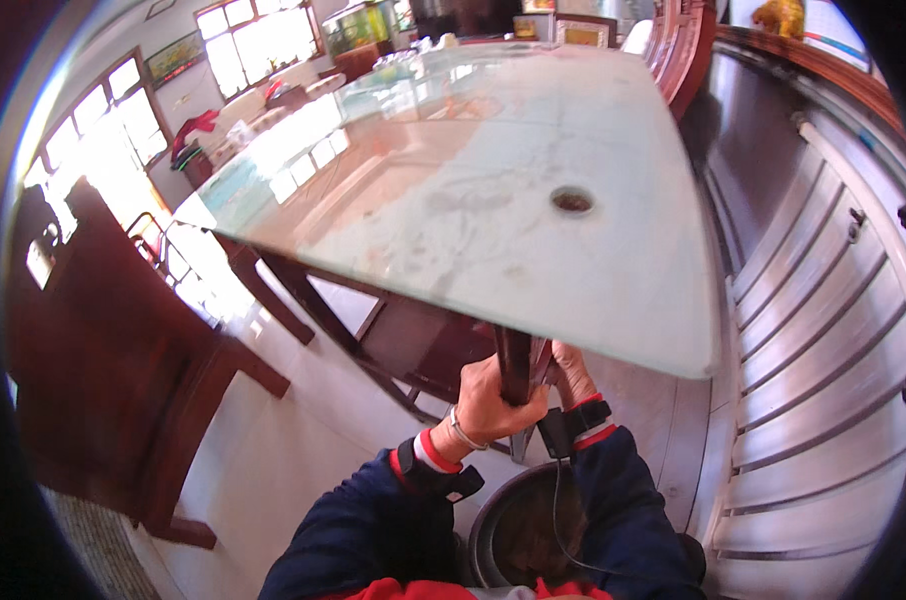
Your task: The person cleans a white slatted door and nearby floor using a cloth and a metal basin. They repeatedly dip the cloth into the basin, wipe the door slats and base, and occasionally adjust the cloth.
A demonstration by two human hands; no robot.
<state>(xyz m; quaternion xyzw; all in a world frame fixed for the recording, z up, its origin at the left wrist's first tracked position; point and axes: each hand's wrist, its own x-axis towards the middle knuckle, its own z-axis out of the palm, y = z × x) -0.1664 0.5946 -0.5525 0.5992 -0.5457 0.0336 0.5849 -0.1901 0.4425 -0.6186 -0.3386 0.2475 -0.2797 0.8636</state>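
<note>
A glass-topped table (pixel 513 255) fills the middle of the view, with a round hole near its right side. Under its near edge, my left hand (pixel 487 405) is wrapped around a dark wooden table leg (pixel 514 367). Just to the right of that leg is my right hand (pixel 571 371), beside a reddish-brown part under the glass. Its fingertips are hidden, so what it grips does not show. Both wrists wear dark straps, and a thin cable (pixel 556 502) hangs from the right one. A dark round basin (pixel 483 540) stands on the floor below my forearms.
To the left stands a heavy dark wooden chair (pixel 115 352). A pale slatted panel (pixel 820 375) runs along the right side. Beneath the glass is a dark wooden shelf or seat (pixel 415 345). A fish tank (pixel 359 30) and bright windows (pixel 262 45) are at the back.
</note>
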